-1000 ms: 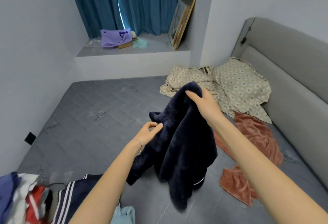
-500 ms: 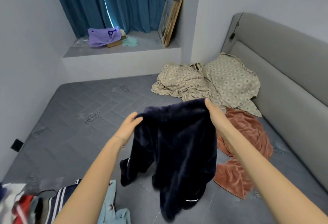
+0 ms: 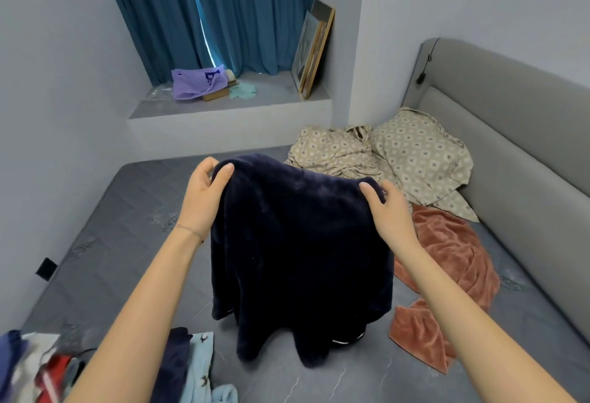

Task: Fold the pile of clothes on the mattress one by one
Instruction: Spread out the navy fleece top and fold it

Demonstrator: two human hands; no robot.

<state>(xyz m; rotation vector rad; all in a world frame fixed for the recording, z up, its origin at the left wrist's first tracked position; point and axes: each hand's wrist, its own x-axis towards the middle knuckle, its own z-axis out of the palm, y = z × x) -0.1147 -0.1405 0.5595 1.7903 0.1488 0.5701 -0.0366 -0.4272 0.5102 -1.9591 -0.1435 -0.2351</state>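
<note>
A dark navy fleece garment [image 3: 300,259] hangs spread out in the air above the grey mattress [image 3: 127,243]. My left hand [image 3: 204,195] pinches its upper left corner, thumb on the near side. My right hand [image 3: 388,211] grips the upper right corner. The garment's lower hem, with a thin white stripe, touches the mattress. A pile of mixed clothes [image 3: 64,370] in red, white, navy and light blue lies at the bottom left, partly hidden by my left arm.
A rust-coloured towel [image 3: 447,262] lies crumpled to the right. Beige patterned bedding [image 3: 399,160] sits by the grey padded headboard [image 3: 510,147]. A window ledge [image 3: 271,99] at the back holds a purple bag [image 3: 198,83] and leaning picture frames [image 3: 313,48].
Both hands have raised the navy garment and pulled its top edge wider apart. My left hand now pinches the left corner instead of just touching the fabric.
</note>
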